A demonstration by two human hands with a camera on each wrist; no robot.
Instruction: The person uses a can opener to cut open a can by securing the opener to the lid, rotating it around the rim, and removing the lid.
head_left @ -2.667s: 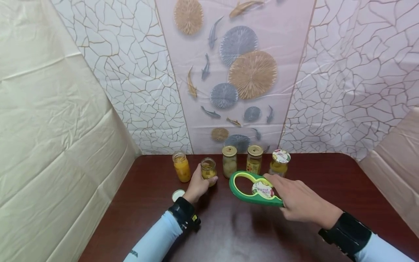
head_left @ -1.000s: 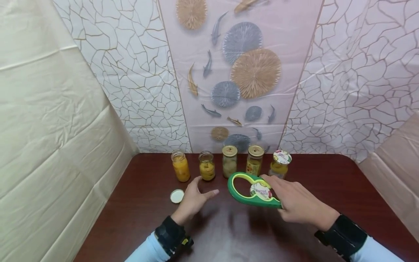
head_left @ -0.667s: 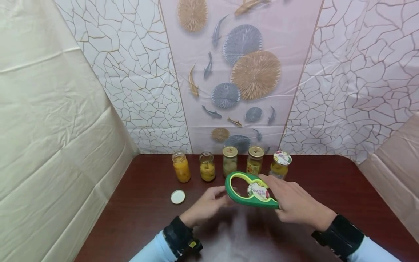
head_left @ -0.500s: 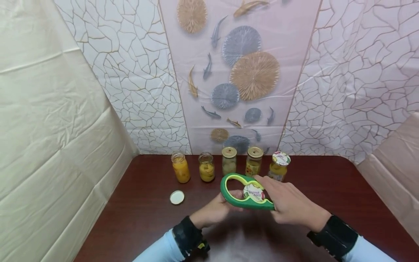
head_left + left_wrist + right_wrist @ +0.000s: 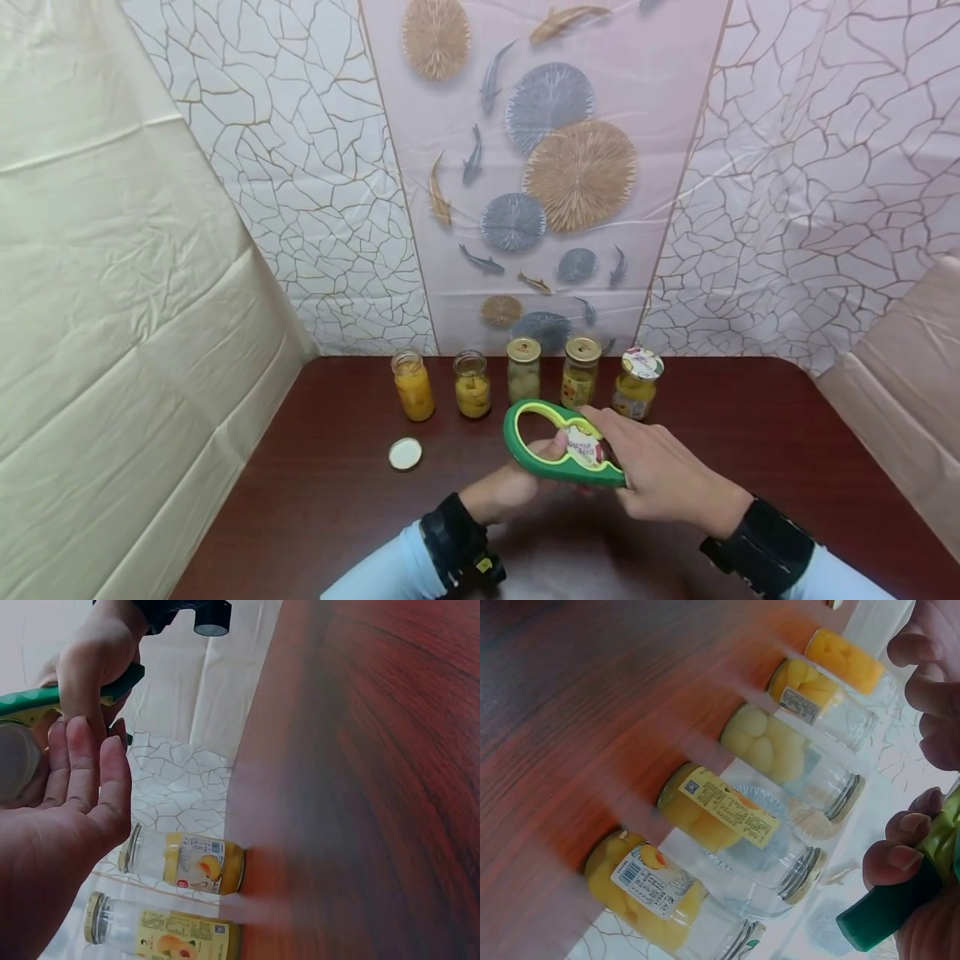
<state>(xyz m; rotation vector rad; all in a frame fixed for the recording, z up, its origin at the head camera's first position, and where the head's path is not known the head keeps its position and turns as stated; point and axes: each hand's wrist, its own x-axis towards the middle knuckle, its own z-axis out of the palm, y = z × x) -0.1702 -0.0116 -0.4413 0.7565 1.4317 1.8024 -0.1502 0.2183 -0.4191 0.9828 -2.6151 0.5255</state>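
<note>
My right hand (image 5: 667,471) grips the handle end of a green and lime jar opener (image 5: 592,477), held above the table. A printed jar lid (image 5: 583,447) sits within the opener's jaws. From below, my left hand (image 5: 510,492) reaches under the opener; its thumb shows through the large ring, right at the lid's edge. In the left wrist view the left fingers (image 5: 82,765) are extended, palm up, beside the lid's pale underside (image 5: 15,761). Curled right fingers (image 5: 896,862) wrap the green handle (image 5: 889,915) in the right wrist view.
Along the back of the dark red table (image 5: 300,508) stand uncovered jars of orange fruit (image 5: 415,393) and yellow fruit (image 5: 472,396). To their right are two gold-lidded jars, of pale fruit (image 5: 523,383) and yellow fruit (image 5: 577,387), then a printed-lid jar (image 5: 633,392). A white lid (image 5: 406,453) lies front left.
My left hand has let go of the second jar, leaving it standing in the row, and moved right to beneath the opener. The right hand has shifted slightly left with the opener and lid.
</note>
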